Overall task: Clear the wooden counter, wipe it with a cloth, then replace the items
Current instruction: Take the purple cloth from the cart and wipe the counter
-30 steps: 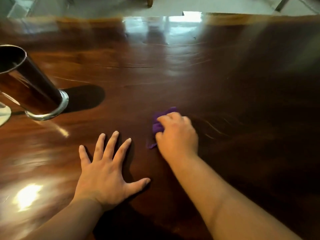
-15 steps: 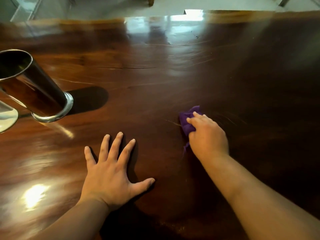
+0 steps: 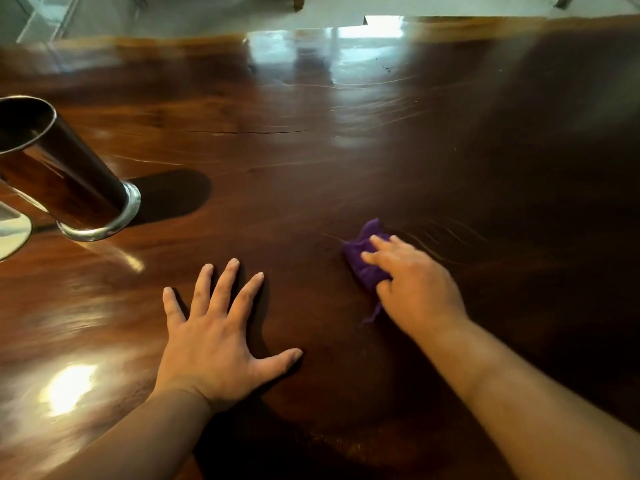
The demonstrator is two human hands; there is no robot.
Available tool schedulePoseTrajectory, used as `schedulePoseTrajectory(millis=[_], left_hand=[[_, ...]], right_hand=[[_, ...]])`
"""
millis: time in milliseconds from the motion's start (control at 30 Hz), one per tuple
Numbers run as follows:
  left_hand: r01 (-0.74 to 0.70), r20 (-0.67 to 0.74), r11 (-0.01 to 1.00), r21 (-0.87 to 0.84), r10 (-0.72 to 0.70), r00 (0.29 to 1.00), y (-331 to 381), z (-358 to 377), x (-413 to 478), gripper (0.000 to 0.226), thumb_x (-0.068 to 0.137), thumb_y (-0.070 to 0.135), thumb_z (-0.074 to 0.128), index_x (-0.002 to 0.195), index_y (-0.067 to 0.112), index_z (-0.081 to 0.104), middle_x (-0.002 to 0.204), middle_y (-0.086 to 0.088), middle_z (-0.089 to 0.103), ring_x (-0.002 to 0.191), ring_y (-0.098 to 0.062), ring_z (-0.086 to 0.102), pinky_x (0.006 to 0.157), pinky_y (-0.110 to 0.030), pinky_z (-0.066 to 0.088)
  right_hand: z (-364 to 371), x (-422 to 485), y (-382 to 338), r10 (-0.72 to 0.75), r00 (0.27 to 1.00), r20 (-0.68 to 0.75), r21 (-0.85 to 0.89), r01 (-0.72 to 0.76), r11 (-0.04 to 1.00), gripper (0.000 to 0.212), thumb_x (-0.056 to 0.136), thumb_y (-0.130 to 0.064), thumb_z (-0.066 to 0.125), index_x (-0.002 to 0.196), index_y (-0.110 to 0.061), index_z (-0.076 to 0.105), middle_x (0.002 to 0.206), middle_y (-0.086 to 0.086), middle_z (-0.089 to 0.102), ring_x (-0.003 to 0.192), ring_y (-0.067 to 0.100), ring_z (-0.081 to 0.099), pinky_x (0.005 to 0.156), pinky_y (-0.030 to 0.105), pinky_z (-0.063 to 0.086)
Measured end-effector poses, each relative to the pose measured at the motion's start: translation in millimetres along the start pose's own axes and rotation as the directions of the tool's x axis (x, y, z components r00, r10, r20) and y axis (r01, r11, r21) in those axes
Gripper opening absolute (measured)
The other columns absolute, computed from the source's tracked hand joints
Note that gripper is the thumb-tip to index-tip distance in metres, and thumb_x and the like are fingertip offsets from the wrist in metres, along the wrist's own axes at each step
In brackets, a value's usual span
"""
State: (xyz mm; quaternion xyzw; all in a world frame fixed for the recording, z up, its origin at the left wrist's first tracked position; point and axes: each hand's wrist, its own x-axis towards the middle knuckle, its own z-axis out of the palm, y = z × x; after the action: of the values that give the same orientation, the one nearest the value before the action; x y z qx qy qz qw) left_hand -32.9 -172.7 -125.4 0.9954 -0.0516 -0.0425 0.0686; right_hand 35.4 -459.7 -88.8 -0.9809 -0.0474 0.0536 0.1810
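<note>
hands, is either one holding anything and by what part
The right hand presses a purple cloth to the counter, fingers over its bunched middle. The left hand lies flat, holding nothing.

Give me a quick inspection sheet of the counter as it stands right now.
Surface: wooden counter, glossy, faint streaks beside the cloth.
Job's things: purple cloth, bunched, lying on the counter.
Clutter: metal cup at the left; a pale round object at the left edge, unclear.
Hands: left hand flat, fingers spread, empty; right hand pressing the cloth.
Cables: nothing seen.
Surroundings: pale floor beyond the far edge.
</note>
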Motion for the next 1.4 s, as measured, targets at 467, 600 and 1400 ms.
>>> schedulePoseTrajectory(millis=[467, 600, 1400], left_hand=[[0.028, -0.004, 0.999, -0.024, -0.028, 1.0, 1.9, -1.4, -1.6, 0.121, 0.061, 0.109, 0.032, 0.161, 0.041, 0.023, 0.173, 0.002, 0.015, 0.158, -0.03, -0.001, 0.116, -0.077, 0.002], [0.023, -0.002, 0.999, -0.035, -0.023, 1.0, 1.1, -2.0, -1.5, 0.122, 0.06, 0.11, 0.029, 0.161, 0.041, 0.024, 0.173, 0.002, 0.014, 0.158, -0.031, -0.002, 0.116, -0.076, -0.001], [0.2, 0.195, 0.974, -0.109, -0.177, 0.965, -205.1, -78.7, -206.7, 0.06, 0.076, 0.064, 0.063, 0.129, 0.036, 0.065, 0.14, 0.012, 0.059, 0.123, -0.016, 0.051, 0.102, -0.032, 0.045]], right_hand=[[17.2, 34.8, -26.8, 0.078, 0.984, -0.161, -0.036, -0.085, 0.996, 0.046, 0.09, -0.016, 0.071, 0.134, -0.027, 0.066, 0.149, -0.001, 0.057, 0.14, 0.026, 0.046, 0.109, 0.05, 0.042], [13.6, 32.1, -26.1, 0.024, 0.993, -0.119, -0.073, -0.032, 0.997, 0.048, 0.089, -0.019, 0.072, 0.136, -0.028, 0.065, 0.149, -0.002, 0.057, 0.139, 0.027, 0.047, 0.108, 0.049, 0.042], [116.3, -139.3, -301.2, -0.659, 0.616, 0.431, 0.166, 0.664, 0.729, 0.061, 0.09, -0.038, 0.053, 0.15, -0.026, 0.05, 0.166, -0.001, 0.033, 0.152, 0.028, 0.02, 0.118, 0.038, 0.001]])
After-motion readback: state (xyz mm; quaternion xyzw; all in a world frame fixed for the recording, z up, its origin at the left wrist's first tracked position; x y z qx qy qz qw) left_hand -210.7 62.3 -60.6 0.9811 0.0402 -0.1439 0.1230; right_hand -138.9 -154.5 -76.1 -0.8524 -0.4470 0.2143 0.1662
